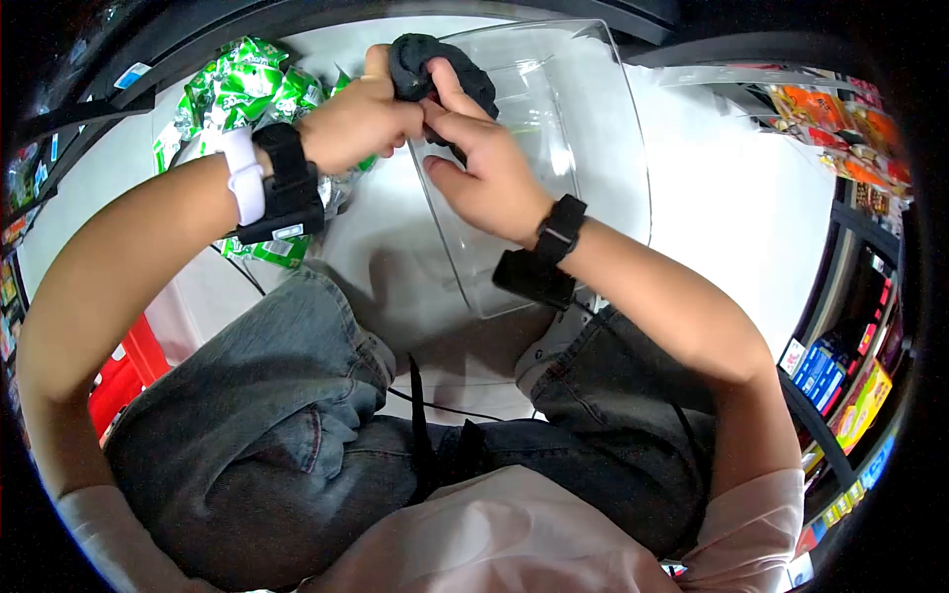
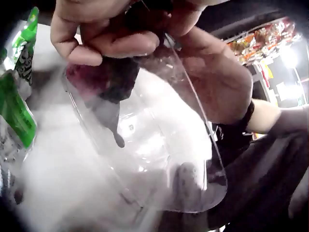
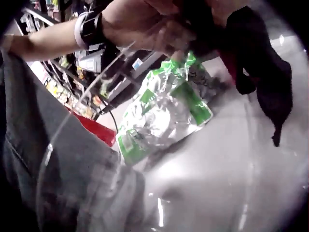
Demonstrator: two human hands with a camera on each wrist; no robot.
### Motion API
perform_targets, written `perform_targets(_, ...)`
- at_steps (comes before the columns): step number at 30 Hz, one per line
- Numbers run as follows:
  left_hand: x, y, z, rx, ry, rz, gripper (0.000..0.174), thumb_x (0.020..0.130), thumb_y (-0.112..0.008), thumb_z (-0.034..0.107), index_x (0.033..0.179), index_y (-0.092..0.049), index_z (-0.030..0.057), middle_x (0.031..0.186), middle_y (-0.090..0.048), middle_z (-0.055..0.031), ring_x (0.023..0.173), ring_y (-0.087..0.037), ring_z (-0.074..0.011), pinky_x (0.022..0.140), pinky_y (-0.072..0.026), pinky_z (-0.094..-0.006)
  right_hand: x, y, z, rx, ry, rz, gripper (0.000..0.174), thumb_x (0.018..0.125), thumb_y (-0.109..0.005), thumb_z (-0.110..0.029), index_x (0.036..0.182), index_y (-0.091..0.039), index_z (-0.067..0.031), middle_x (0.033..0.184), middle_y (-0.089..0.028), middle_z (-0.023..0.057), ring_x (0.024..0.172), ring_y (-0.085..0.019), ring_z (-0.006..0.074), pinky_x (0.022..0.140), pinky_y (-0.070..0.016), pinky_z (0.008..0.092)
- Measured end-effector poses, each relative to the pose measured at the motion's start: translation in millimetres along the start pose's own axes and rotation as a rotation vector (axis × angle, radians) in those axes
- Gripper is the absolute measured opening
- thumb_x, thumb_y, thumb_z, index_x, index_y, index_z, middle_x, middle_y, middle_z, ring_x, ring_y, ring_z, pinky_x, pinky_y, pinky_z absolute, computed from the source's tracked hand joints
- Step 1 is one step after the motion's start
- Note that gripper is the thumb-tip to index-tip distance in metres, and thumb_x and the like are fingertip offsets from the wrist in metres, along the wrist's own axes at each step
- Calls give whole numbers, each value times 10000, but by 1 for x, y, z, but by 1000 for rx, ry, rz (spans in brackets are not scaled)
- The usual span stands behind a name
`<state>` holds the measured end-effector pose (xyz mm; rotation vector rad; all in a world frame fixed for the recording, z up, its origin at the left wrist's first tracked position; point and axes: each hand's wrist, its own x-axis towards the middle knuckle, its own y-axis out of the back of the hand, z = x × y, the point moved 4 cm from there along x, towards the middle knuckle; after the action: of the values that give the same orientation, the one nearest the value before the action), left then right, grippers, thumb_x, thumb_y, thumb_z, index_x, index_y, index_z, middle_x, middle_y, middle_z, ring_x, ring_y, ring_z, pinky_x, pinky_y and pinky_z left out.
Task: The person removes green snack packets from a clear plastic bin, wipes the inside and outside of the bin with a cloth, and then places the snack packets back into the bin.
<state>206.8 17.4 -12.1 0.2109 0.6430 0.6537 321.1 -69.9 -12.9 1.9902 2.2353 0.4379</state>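
Note:
A black, bunched cloth (image 1: 435,64) is held by both hands above the near-left part of a clear plastic bin (image 1: 645,178). My left hand (image 1: 358,121) grips it from the left with curled fingers. From the other side, my right hand (image 1: 486,170) pinches the cloth, its fingertips close to the left hand's. Loose ends of the cloth (image 2: 123,79) hang below the fingers in the left wrist view. The right wrist view shows a dark hanging strip of the cloth (image 3: 275,82) with a narrow tip. Part of the right hand appears behind the bin's transparent wall in the left wrist view.
Green and silver packets (image 1: 242,84) lie heaped left of the bin. Shelves with colourful goods (image 1: 850,395) stand at right, and more shelving is at left. A red object (image 1: 124,381) sits beside the left knee. Thin black cables run along the white floor (image 1: 732,178).

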Motion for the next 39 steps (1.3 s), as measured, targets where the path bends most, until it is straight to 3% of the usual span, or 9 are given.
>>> perform_targets(2, -2, 0, 2, -370, 105, -48, 452, 829, -497, 277, 1087, -325, -52, 639, -537, -92, 508, -538, -155, 482, -458, -259, 2, 7, 14, 115, -84, -49, 350, 732, -541, 68, 1081, -562, 57, 1374, -297, 222, 1272, -327, 218, 981, -326, 294)
perform_targets(6, 3, 4, 12, -201, 101, 35, 412, 932, -325, 357, 1131, -405, 5, 658, -561, -114, 473, -556, -162, 425, -468, -275, 2, 6, 43, 542, -521, -47, 194, 795, -537, 3, 948, -654, 20, 1259, -478, 150, 1141, -452, 144, 863, -403, 249)
perform_targets(15, 8, 0, 13, -38, 128, 178, 395, 957, -299, 315, 1225, -387, 39, 576, -553, -108, 404, -545, -152, 371, -458, -254, -26, 31, 1, 85, -300, -319, 120, 792, -587, -6, 891, -644, 33, 1253, -481, 161, 1001, -568, 160, 811, -449, 248)
perform_targets(23, 4, -2, 13, -43, 129, 212, 423, 957, -301, 324, 1259, -374, 36, 530, -547, -102, 394, -541, -152, 379, -465, -254, -114, 37, -32, 188, -447, -808, 99, 711, -585, -20, 769, -663, -3, 1123, -570, 159, 956, -599, 251, 768, -495, 296)
perform_targets(30, -18, 14, 4, 8, 417, 100, 674, 862, -371, 568, 1185, -401, -23, 771, -595, -157, 552, -592, -174, 512, -487, -250, -82, 135, -54, 332, -667, -241, 94, 761, -576, -24, 749, -659, 20, 935, -648, 156, 909, -591, 167, 781, -455, 259)
perform_targets(33, -42, 28, -3, 129, 46, 109, 289, 880, -525, 199, 1084, -511, -5, 954, -589, -122, 614, -602, -144, 524, -472, -202, -81, 208, -85, 332, -487, 47, 206, 795, -525, -132, 891, -583, 41, 756, -623, 88, 755, -574, 155, 721, -445, 255)
perform_targets(35, -54, 38, 17, 179, 23, 155, 175, 836, -559, 50, 1001, -567, -7, 865, -610, -81, 603, -587, -109, 487, -449, -194, -91, 255, -99, 222, -530, 500, 202, 797, -530, -162, 896, -557, 12, 715, -557, 36, 698, -522, 137, 707, -418, 242)
perform_targets(37, -55, 45, 38, 345, 144, 148, 212, 860, -576, 199, 823, -624, -4, 544, -561, -17, 474, -492, -51, 410, -369, -188, -96, 283, -105, 224, -605, 565, 156, 809, -525, -159, 868, -559, -18, 733, -528, 18, 710, -505, 131, 720, -402, 236)
perform_targets(39, -51, 46, 57, 148, 254, 156, 242, 863, -572, 202, 760, -618, -12, 528, -555, -30, 437, -473, -54, 441, -368, -174, -116, 325, -95, 398, -671, 464, 182, 832, -537, -184, 921, -563, -28, 810, -579, 35, 765, -545, 141, 744, -420, 249)
